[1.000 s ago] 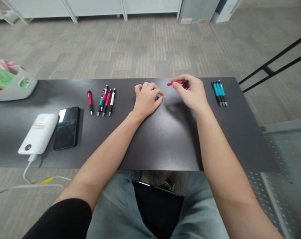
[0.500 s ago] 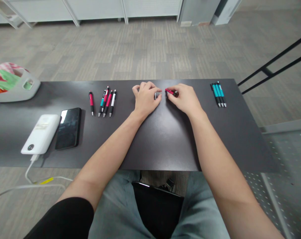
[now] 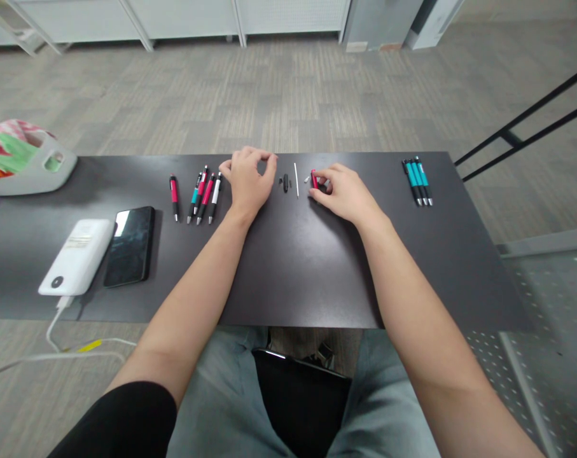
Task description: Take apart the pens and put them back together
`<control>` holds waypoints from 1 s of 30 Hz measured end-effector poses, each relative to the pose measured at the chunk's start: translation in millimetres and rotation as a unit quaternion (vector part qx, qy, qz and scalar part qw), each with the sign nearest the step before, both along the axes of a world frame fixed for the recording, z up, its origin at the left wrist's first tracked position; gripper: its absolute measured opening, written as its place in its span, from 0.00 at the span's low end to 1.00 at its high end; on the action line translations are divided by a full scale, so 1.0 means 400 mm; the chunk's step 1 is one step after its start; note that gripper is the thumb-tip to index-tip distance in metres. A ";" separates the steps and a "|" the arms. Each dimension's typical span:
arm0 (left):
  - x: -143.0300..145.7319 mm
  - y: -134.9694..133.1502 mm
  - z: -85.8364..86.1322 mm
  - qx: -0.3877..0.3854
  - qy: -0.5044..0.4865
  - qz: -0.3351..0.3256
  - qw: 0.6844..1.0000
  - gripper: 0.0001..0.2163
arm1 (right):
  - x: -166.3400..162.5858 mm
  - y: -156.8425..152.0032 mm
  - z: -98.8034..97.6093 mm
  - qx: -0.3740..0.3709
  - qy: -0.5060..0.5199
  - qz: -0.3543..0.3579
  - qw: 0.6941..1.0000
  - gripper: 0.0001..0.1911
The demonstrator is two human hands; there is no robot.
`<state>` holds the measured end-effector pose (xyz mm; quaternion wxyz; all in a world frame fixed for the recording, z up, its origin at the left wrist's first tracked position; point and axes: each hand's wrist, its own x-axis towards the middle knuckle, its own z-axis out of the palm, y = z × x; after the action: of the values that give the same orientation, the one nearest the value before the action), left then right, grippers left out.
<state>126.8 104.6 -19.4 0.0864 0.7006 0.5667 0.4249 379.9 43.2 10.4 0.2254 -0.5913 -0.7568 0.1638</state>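
The right hand (image 3: pixel 340 191) is gripping a pink barrel (image 3: pixel 314 179) between the thumb and the fingers. This barrel is at the far half of the dark table (image 3: pixel 292 273), near the middle of its length. I cannot tell whether it touches the surface. Just beside it, on the left, lies a small pale piece (image 3: pixel 306 179).

Further left there is a thin white refill (image 3: pixel 296 181), lying straight away from the person, and then a black sleeve (image 3: pixel 285 184) with tiny dark bits (image 3: pixel 280 181) on both sides of it.

The left hand (image 3: pixel 250 178) is between these parts and the white pen (image 3: pixel 215 198). Its thumb and forefinger are curved toward each other; I cannot tell whether the tips hold something.

Next to the white pen lie two pink pens (image 3: pixel 206 198) and one blue pen (image 3: pixel 194 197), close together, and one more pink pen (image 3: pixel 174 197) lies apart. Three blue pens (image 3: pixel 418 182) are side by side at the right.

On the white power bank (image 3: pixel 77 257) there are some printed lines, too small for reading, and a dark round mark. Its cable (image 3: pixel 52 331) carries a yellow tag (image 3: pixel 90 345). A black phone (image 3: pixel 129 248) lies beside it.
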 end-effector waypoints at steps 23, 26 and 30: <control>-0.017 0.004 0.005 -0.041 0.039 -0.042 0.998 0.06 | 0.024 0.016 -0.015 0.006 0.025 -0.088 0.996 0.15; -0.015 0.000 0.011 -0.046 0.050 -0.041 0.997 0.06 | 0.022 0.013 -0.014 0.006 0.024 -0.077 0.997 0.15; -0.009 -0.013 0.022 -0.037 0.078 -0.060 0.994 0.06 | 0.012 0.005 -0.018 0.006 0.027 -0.067 0.997 0.16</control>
<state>123.3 99.3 -10.5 0.0930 0.7611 0.5437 0.3414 384.7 45.2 3.4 0.2603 -0.6344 -0.7101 0.1598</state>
